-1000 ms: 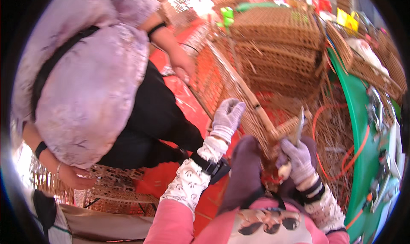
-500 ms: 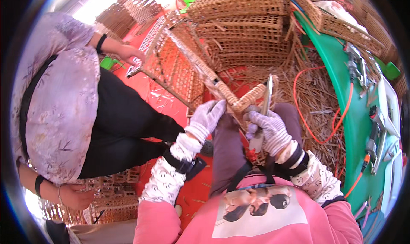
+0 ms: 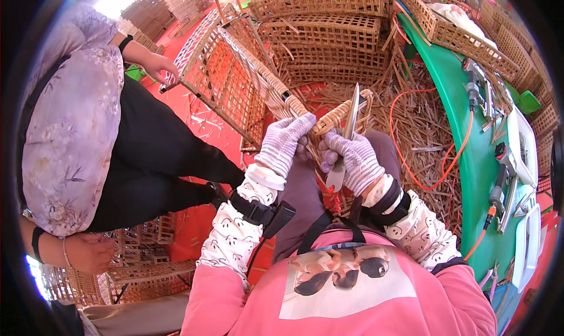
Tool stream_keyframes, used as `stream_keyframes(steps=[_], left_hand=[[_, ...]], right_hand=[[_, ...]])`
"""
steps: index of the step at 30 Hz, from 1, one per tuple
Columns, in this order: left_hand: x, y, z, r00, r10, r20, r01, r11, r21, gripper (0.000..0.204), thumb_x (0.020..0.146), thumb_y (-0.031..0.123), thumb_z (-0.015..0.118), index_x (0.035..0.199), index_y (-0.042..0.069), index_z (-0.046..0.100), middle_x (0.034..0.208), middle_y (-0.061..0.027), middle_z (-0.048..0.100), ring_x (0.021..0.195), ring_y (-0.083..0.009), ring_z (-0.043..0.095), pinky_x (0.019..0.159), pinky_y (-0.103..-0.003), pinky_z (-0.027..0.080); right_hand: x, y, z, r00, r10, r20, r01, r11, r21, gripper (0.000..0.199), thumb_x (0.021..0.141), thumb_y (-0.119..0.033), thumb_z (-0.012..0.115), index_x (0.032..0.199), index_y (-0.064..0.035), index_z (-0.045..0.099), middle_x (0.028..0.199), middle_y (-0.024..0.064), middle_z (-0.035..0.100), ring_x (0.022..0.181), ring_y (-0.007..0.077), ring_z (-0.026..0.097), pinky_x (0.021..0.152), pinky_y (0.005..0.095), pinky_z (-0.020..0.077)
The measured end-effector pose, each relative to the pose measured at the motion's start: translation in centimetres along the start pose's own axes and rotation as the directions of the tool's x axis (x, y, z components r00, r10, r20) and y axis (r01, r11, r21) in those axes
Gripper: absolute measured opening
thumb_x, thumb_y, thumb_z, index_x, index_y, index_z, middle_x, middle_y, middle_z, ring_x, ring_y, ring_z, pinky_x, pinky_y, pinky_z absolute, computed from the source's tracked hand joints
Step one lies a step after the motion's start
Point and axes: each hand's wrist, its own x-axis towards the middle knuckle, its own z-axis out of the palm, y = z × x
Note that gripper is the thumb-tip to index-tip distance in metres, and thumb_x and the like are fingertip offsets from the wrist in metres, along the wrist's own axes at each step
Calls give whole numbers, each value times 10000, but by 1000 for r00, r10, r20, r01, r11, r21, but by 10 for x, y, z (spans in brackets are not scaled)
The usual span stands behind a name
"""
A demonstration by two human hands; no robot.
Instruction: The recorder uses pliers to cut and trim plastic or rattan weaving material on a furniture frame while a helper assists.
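Observation:
In my lap area lies a woven rattan frame (image 3: pixel 252 62) with a wrapped rim that bends at a corner between my hands. My left hand (image 3: pixel 285 142), in a striped pale purple glove, is closed on the rim at that corner, the fingertips partly hidden. My right hand (image 3: pixel 356 158), gloved alike, grips a pointed metal blade (image 3: pixel 351 114), tip upward, its flat lower end with a red tie showing below the fingers. The blade lies across the short wrapped arm of the rim (image 3: pixel 330 119), beside my right fingers; whether it touches the rim I cannot tell.
A person in a floral top (image 3: pixel 73 142) stands at the left, one hand near the open lattice panel. Several woven baskets (image 3: pixel 323 30) are stacked ahead. Rattan scraps (image 3: pixel 423 142) litter the floor. At right, a green table (image 3: pixel 473 189) holds air tools with an orange hose (image 3: pixel 405 154).
My hands have drawn closer together at the rim corner, the right one bringing the blade left. The whole scene has shifted slightly left in view.

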Motion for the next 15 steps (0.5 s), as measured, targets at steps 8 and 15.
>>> stream_keyframes(steps=[8, 15], left_hand=[[4, 5, -1, 998, 67, -17, -60, 963, 264, 334, 782, 358, 677, 752, 31, 615, 558, -1, 518, 441, -71, 468, 409, -231, 380], [10, -12, -7, 999, 39, 37, -45, 980, 194, 363, 754, 369, 705, 768, 30, 576, 582, 2, 517, 486, -78, 482, 441, -238, 393]], right_hand=[[-4, -6, -2, 995, -82, -59, 55, 930, -364, 147, 857, -135, 571, 938, -14, 554, 673, 56, 568, 440, 127, 517, 379, 257, 437], [-40, -36, -10, 999, 23, 30, -7, 887, -462, 521, 878, -208, 510, 1319, -24, 303, 805, 52, 520, 493, 104, 510, 413, 231, 453]])
